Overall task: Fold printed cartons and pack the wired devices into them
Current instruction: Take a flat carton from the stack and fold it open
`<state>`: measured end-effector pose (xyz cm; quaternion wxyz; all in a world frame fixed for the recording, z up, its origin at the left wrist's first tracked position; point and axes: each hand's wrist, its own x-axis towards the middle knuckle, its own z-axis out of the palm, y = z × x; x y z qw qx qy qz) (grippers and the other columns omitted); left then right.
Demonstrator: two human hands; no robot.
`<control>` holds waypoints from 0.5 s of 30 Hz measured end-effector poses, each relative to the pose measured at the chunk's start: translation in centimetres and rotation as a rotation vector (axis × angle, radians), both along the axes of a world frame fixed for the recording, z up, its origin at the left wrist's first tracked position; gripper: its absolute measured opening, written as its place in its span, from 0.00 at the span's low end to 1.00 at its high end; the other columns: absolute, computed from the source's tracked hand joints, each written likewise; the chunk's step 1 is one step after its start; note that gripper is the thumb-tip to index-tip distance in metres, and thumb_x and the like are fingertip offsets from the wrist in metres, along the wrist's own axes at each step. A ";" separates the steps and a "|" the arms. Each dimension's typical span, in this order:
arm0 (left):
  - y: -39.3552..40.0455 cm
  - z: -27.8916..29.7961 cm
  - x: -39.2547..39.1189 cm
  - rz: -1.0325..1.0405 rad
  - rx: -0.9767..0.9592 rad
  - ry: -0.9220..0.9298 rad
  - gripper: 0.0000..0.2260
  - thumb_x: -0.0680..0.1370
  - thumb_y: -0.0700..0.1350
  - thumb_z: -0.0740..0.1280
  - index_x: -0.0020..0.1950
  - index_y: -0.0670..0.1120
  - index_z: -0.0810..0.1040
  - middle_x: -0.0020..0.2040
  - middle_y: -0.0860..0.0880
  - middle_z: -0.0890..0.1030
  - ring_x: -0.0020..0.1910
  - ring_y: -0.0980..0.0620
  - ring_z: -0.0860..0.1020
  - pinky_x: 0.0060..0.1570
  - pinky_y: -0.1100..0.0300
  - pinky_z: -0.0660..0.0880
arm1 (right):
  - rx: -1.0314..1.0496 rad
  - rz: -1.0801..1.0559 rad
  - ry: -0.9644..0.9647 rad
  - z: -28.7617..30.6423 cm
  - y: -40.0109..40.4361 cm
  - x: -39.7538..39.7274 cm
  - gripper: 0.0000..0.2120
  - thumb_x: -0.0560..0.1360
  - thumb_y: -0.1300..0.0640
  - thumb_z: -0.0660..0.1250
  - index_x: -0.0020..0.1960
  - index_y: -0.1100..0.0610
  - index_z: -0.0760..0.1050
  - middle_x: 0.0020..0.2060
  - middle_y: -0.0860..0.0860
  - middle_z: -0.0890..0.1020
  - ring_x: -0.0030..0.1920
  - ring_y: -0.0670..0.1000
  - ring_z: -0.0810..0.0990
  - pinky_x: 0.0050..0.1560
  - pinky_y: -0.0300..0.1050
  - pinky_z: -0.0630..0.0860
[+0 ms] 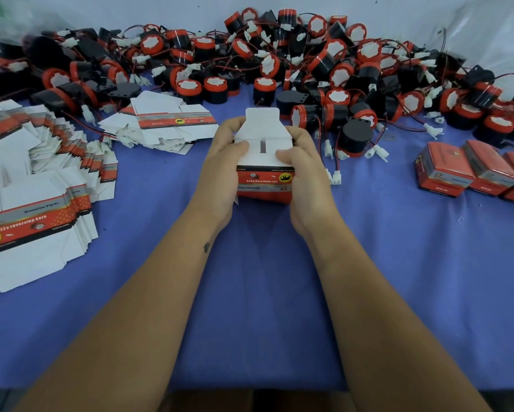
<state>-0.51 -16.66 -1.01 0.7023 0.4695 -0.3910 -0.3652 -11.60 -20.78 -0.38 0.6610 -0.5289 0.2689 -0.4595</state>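
The carton (264, 181) is held upright above the middle of the blue table (398, 248), printed red side toward the camera, its white top flap (261, 126) standing open. The left hand (220, 171) grips the carton's left side, thumb pressing one inner flap down. The right hand (303, 179) grips the right side, thumb on the other inner flap. Flat cartons (38, 185) are stacked at the left, with a smaller stack (163, 123) behind. A heap of black-and-red wired devices (324, 63) fills the far edge. Closed cartons (473, 171) stand in a row at the right.
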 end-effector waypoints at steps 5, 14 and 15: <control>0.2 0.1 -0.2 -0.025 -0.031 0.022 0.15 0.80 0.36 0.55 0.47 0.54 0.75 0.48 0.47 0.79 0.43 0.51 0.80 0.36 0.57 0.76 | -0.043 -0.027 -0.036 0.0 0.1 -0.1 0.16 0.76 0.68 0.55 0.46 0.50 0.74 0.44 0.48 0.78 0.40 0.46 0.78 0.35 0.42 0.77; 0.3 -0.1 -0.2 0.018 0.009 -0.019 0.08 0.70 0.41 0.59 0.42 0.51 0.76 0.47 0.51 0.81 0.43 0.54 0.79 0.38 0.57 0.77 | -0.072 -0.044 0.041 0.0 0.1 -0.2 0.10 0.74 0.66 0.61 0.45 0.52 0.74 0.42 0.46 0.78 0.37 0.43 0.79 0.33 0.40 0.76; 0.3 0.0 -0.2 0.022 -0.005 -0.015 0.09 0.70 0.40 0.59 0.43 0.52 0.76 0.46 0.52 0.81 0.41 0.56 0.79 0.36 0.60 0.77 | -0.064 -0.044 0.052 0.0 0.0 -0.3 0.11 0.75 0.67 0.61 0.47 0.51 0.74 0.43 0.47 0.78 0.39 0.45 0.80 0.34 0.41 0.76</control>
